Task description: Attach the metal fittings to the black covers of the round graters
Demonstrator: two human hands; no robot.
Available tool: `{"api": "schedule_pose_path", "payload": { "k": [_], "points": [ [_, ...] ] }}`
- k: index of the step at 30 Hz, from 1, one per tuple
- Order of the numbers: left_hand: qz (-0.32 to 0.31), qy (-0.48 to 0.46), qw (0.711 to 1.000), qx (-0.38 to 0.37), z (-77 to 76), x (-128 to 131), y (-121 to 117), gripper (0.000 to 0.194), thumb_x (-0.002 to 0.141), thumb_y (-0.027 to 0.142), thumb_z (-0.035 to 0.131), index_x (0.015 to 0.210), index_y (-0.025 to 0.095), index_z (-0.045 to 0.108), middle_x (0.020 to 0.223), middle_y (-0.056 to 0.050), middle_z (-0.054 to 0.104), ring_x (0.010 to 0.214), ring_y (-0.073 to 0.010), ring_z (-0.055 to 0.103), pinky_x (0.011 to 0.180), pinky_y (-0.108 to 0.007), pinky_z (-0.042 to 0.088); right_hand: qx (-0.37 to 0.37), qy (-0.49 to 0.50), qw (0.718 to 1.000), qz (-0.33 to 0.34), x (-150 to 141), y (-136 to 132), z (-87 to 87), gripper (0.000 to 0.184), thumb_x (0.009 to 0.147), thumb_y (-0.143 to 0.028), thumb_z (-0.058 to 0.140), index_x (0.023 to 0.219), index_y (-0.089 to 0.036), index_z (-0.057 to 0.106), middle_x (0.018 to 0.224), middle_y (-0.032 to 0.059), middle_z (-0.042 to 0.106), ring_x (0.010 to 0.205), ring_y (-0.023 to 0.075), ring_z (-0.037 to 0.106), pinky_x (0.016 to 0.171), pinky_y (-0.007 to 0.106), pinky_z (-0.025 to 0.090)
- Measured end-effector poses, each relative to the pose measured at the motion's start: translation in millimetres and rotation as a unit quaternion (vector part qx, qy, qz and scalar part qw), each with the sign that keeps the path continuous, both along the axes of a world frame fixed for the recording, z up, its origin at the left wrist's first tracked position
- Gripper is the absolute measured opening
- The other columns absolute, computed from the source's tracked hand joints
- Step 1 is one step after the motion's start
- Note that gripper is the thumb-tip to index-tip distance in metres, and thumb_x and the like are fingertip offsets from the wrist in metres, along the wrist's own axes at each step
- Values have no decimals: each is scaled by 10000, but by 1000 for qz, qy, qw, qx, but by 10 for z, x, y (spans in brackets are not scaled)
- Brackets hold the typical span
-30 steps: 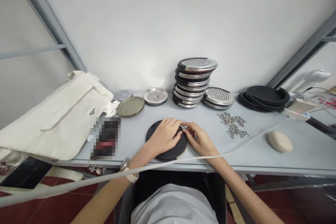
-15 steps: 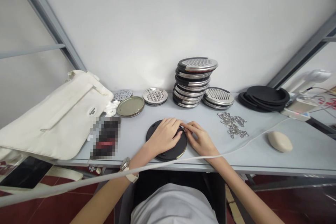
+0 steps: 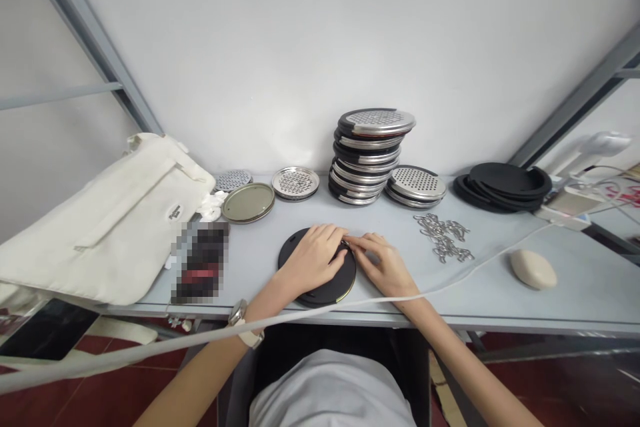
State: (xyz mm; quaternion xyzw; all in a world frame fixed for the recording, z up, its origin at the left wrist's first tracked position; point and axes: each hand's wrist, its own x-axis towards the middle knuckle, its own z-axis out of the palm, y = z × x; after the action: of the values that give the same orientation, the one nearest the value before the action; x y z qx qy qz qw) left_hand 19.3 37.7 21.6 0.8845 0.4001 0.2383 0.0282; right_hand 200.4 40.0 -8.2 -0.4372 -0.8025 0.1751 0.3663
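A round black disc (image 3: 300,283) with a thin metal rim lies flat on the grey table (image 3: 500,293) in front of me. My left hand (image 3: 314,256) lies flat on top of it, fingers pointing right. My right hand (image 3: 384,267) rests beside the disc's right edge, its fingertips pinched on a small metal clip at that edge, touching my left fingertips. Most of the clip is hidden by my fingers. A pile of loose metal clips (image 3: 444,237) lies to the right of my right hand.
At the back stand a tall stack of perforated metal discs in black rims (image 3: 369,155), a lower stack (image 3: 416,185), loose metal discs (image 3: 296,182) and black rings (image 3: 505,184). A cream bag (image 3: 105,227) fills the left. A beige oval (image 3: 533,269) and a white cable (image 3: 480,267) lie right.
My right hand's fingers have shifted slightly up along the disc's right edge toward my left fingertips. The disc and my left hand have stayed in place.
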Motion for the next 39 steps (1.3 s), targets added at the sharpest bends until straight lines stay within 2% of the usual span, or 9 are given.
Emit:
{"api": "schedule_pose_path", "payload": {
  "k": [5,14,21,28,32,39],
  "points": [
    [-3,-5,1000,-4,4,-3,-2,148,905,207,469,1048,178,493,987,-59,573,941,-208,543,860,-364,425,1,-1,1000,-8,-17,-7,-4,272,900,-210,455,1092,-191,647,827,73,631,792,211,567,770,371,465],
    [-3,-12,1000,-5,1,-2,0,141,903,211,463,1038,185,492,985,-60,572,943,-213,545,859,-372,425,-8,36,999,0,-24,-5,-13,262,911,-211,417,1090,-200,607,1024,96,670,943,220,605,836,385,483],
    [-2,-2,1000,4,-4,0,-1,124,910,214,453,1021,176,495,984,-65,569,932,-218,539,851,-375,425,-18,44,999,12,-36,-19,15,196,913,-220,430,955,-189,618,904,90,619,828,194,599,768,334,503],
    [-7,-3,1000,-2,12,-1,-5,169,906,204,451,1068,181,493,1012,-69,571,950,-220,542,862,-378,423,1,35,999,9,-34,-6,-28,236,913,-199,411,1093,-195,562,935,91,623,830,199,602,765,349,504],
    [-5,-12,1000,-9,12,0,-6,179,907,209,452,1080,186,493,1008,-69,576,962,-220,546,869,-381,425,4,25,1000,14,-37,-9,-11,253,911,-186,401,1103,-198,565,949,97,624,870,210,599,776,355,498],
    [-5,-12,1000,-11,8,-2,-5,173,903,195,460,1071,185,498,990,-60,571,947,-215,540,870,-370,423,-48,27,998,17,-37,-12,-25,273,902,-197,427,1155,-180,527,845,54,613,743,178,585,735,324,481]
  ]
}}
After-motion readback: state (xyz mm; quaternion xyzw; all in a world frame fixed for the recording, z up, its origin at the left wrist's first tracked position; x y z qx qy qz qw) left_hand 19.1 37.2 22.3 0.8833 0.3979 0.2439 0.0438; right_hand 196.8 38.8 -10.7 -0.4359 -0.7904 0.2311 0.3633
